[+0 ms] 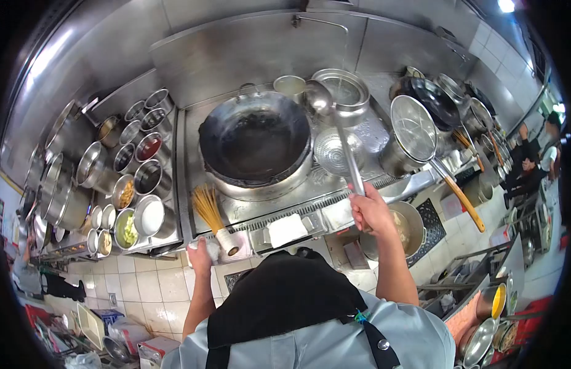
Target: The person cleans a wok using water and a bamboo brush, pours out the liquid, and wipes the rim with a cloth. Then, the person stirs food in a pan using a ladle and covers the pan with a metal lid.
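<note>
My right hand point(370, 212) is closed round the long handle of a steel ladle point(346, 140). The ladle's bowl is up at the back, beside a round steel pot point(341, 92) under the thin tap. At the front edge of the stove, my left hand point(201, 255) grips a bunched white cloth point(210, 248). Just right of that hand, a bamboo wok brush point(208, 210) leans on the front ledge. A large dark wok point(255, 141) sits on the burner between the hands, with a dark, wet-looking bottom. Right of the wok lies a round perforated strainer point(338, 151).
Several steel containers of ingredients, one with red sauce point(150, 147), crowd the left. A wire-mesh skimmer point(415, 129) rests over a pot at right, its wooden handle point(464, 203) jutting past the edge. Below my right forearm stands a pot point(415, 229). People point(535, 160) are far right.
</note>
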`<state>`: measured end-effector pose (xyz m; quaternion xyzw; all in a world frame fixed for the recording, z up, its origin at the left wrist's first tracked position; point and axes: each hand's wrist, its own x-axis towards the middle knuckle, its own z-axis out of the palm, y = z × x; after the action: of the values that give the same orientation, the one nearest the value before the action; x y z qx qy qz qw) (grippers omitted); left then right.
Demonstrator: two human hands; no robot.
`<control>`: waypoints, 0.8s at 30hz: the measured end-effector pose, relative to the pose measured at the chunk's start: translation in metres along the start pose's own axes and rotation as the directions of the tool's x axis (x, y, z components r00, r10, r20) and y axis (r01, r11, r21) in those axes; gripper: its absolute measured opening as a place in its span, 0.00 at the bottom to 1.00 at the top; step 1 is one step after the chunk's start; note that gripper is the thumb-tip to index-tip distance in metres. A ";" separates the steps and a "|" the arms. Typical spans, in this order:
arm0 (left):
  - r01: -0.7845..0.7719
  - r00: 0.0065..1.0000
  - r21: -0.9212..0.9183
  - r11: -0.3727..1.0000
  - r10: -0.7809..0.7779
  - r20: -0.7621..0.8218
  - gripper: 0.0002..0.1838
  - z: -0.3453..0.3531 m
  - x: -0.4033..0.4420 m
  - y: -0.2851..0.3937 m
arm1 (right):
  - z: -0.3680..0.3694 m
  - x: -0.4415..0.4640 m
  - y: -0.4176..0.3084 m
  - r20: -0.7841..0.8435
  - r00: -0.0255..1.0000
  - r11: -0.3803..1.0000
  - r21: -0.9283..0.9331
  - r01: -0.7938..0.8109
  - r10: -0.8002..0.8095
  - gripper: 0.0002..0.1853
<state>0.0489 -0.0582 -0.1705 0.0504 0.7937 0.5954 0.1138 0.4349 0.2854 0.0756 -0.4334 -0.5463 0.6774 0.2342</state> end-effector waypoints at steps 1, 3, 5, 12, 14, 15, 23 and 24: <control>-0.022 1.000 0.008 1.000 0.022 -0.012 0.27 0.000 -0.001 -0.002 | 0.010 0.005 0.001 0.055 0.998 1.000 0.025 0.003 -0.005 0.21; -0.073 0.997 0.026 0.997 0.074 -0.027 0.27 0.002 0.000 -0.004 | 0.040 0.024 -0.001 0.071 0.997 0.999 -0.039 -0.026 0.029 0.16; -0.047 0.999 0.036 0.998 0.047 -0.004 0.28 -0.003 0.005 -0.011 | 0.072 0.049 0.012 0.027 0.996 0.987 -0.141 -0.077 0.082 0.13; -0.072 0.995 -0.092 0.993 0.077 0.055 0.24 -0.003 -0.013 0.014 | 0.108 0.053 -0.022 0.788 0.564 0.038 0.574 -0.818 0.249 0.10; -0.053 0.997 -0.082 0.995 0.057 0.045 0.24 -0.003 -0.015 0.013 | 0.086 0.084 -0.021 0.724 0.623 0.448 0.471 -0.760 0.296 0.11; -0.050 0.998 -0.080 0.996 0.053 0.036 0.24 -0.003 -0.013 0.012 | 0.079 0.098 -0.018 0.655 0.691 0.698 0.338 -0.631 0.307 0.11; 0.014 0.999 0.013 1.000 -0.014 -0.048 0.23 0.005 -0.027 0.037 | -0.004 0.183 -0.009 -0.093 0.995 0.996 -0.087 0.027 -0.035 0.13; -0.088 0.993 0.032 0.996 0.090 -0.074 0.22 0.003 -0.013 0.004 | -0.026 0.219 -0.008 -0.141 0.984 0.979 -0.188 0.079 -0.106 0.11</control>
<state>0.0623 -0.0565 -0.1656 0.0651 0.8029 0.5898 0.0564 0.3424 0.4752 0.0100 -0.4770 -0.6063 0.5783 0.2654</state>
